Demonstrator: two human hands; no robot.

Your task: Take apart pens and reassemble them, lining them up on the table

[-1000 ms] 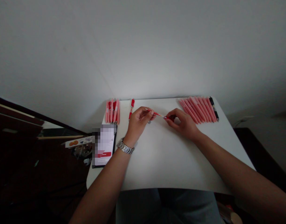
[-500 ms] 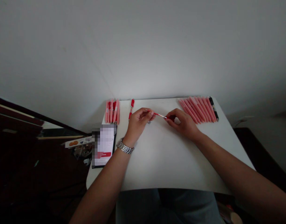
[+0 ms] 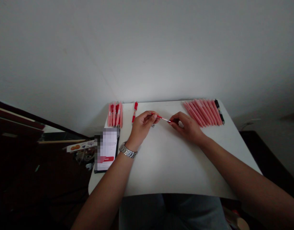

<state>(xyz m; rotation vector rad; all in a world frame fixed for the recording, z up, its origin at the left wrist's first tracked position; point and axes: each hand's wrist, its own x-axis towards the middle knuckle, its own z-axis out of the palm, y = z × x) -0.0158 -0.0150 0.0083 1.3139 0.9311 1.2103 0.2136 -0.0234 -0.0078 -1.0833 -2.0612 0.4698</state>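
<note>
My left hand (image 3: pixel 142 127) pinches a thin red pen refill (image 3: pixel 161 117) between thumb and fingertips; its silver end points right. At that end, my right hand (image 3: pixel 187 127) closes its fingertips on a small red pen part (image 3: pixel 175 121), mostly covered by the fingers. The silver end meets the right fingertips; whether it sits inside the red part I cannot tell. A small metallic piece (image 3: pixel 153 126) lies on the table just under my left fingers. Behind my left hand lies a red and clear pen (image 3: pixel 134 112).
The white table (image 3: pixel 175 172) stands against a wall. Several pink-sleeved pens (image 3: pixel 202 111) lie at the back right beside a black pen (image 3: pixel 219 111). More pink and red pens (image 3: pixel 115 115) lie at the back left. A phone-like screen (image 3: pixel 107 150) rests on the left edge.
My right hand has shifted very slightly left. My left hand keeps the refill in almost the same place.
</note>
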